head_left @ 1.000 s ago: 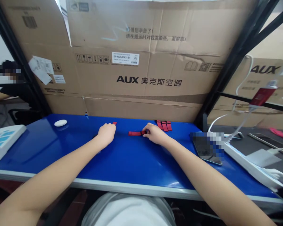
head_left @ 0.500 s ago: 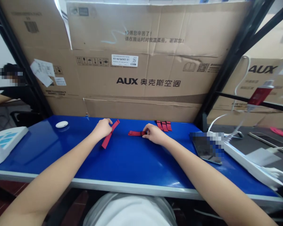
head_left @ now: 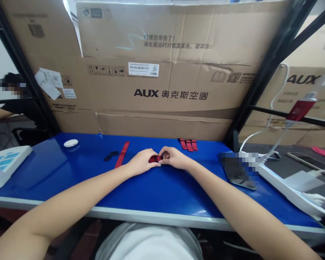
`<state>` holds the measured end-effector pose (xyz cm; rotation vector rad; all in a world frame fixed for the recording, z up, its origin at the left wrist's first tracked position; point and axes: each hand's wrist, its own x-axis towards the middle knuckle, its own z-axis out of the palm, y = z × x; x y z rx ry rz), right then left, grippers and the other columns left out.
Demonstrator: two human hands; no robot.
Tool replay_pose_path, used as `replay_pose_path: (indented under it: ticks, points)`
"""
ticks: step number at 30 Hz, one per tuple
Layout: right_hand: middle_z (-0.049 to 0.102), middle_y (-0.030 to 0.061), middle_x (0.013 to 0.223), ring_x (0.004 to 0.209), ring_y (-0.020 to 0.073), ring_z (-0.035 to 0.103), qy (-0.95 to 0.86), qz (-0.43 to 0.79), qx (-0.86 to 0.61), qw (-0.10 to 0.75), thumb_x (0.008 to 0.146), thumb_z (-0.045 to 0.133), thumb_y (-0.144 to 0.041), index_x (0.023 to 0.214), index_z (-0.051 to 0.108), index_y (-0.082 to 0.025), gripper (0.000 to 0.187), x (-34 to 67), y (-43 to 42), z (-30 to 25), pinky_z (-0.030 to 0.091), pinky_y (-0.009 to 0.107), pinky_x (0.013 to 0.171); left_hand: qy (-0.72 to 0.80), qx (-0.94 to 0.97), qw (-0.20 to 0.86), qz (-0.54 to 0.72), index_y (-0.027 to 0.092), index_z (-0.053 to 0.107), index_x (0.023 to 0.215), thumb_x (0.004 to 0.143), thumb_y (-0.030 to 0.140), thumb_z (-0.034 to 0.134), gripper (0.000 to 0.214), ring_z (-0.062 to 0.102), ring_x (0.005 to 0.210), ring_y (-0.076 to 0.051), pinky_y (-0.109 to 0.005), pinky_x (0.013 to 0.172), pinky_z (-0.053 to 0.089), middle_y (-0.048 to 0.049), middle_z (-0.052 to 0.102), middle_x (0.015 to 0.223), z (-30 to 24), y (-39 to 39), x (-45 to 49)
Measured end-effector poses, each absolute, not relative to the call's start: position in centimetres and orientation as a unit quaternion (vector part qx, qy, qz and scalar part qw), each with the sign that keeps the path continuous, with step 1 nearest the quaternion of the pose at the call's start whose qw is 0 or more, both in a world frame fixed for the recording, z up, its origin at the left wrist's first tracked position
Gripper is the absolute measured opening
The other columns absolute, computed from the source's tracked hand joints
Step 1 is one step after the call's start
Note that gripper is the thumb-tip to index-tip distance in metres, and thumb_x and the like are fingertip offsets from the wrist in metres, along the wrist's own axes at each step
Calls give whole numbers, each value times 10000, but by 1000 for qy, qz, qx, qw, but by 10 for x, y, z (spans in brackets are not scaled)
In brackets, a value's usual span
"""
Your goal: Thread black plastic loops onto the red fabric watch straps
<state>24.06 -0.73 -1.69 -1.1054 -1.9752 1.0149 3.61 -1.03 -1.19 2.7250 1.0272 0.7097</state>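
Between my two hands, low over the blue table (head_left: 141,195), is a short red strap (head_left: 152,159) with a black piece at its right end. My left hand (head_left: 141,161) pinches the strap from the left, thumb below and fingers above. My right hand (head_left: 173,157) grips the right end with thumb and curled fingers, so the black piece is mostly hidden. Left of my left hand a second red strap (head_left: 122,153) lies slanting on the table. Beside it are small black pieces (head_left: 111,155), probably buckles, too small to make out.
Several red straps with black parts (head_left: 189,144) lie at the back right. A phone (head_left: 239,173) and a white power strip (head_left: 284,187) are farther right. A white round object (head_left: 70,143) and a white device (head_left: 9,164) stand left. Cardboard (head_left: 162,119) walls the back. A person (head_left: 21,97) sits far left.
My left hand has left the slanting strap and moved right to the strap in my right hand. The small black pieces now show on the table.
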Motion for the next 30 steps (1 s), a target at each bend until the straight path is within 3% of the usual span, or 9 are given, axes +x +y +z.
replay_pose_path:
  ticks: [5,11,16,23,26,30]
  points:
    - [617,-6,796,763,145,559,-707,497,-366,346,664,723,-273,830,583,-183,235,238,-13,-12,413,260,709,352,853,251,292,196,686,1004,793,411,670,302,648,870,-209,-307,779,483,-46,702,959,-6,-13,33]
    - [587,4,740,724,137,535,-613,603,-308,408,668,734,-352,659,562,-167,253,233,-13,-9,394,264,713,316,825,329,334,169,631,966,730,361,738,322,639,871,-190,-318,806,482,-38,693,941,-4,-16,34]
    - [612,28,888,848,159,567,-663,499,-325,453,713,732,-434,682,613,-164,297,226,-12,-6,406,292,814,314,799,352,373,167,549,923,714,344,756,343,639,864,-185,-312,780,485,-37,675,919,-5,-15,35]
    - [612,59,1009,960,196,574,-717,398,-372,435,751,683,-431,660,629,-170,282,220,-16,-5,408,329,887,352,841,214,350,189,588,903,736,413,735,316,651,831,-203,-308,745,481,-31,693,902,-6,-18,35]
    - [604,57,1046,991,201,568,-712,410,-367,436,726,691,-378,653,612,-173,231,225,-16,-5,407,328,900,344,882,114,301,198,629,940,752,408,721,297,653,798,-201,-298,728,472,-27,701,892,-2,-17,31]
    - [591,58,1037,960,205,562,-699,433,-363,437,739,652,-388,668,597,-174,232,231,-14,-3,412,344,871,334,890,74,301,209,652,1008,772,431,696,327,658,820,-187,-279,770,474,-30,711,940,-1,-15,26]
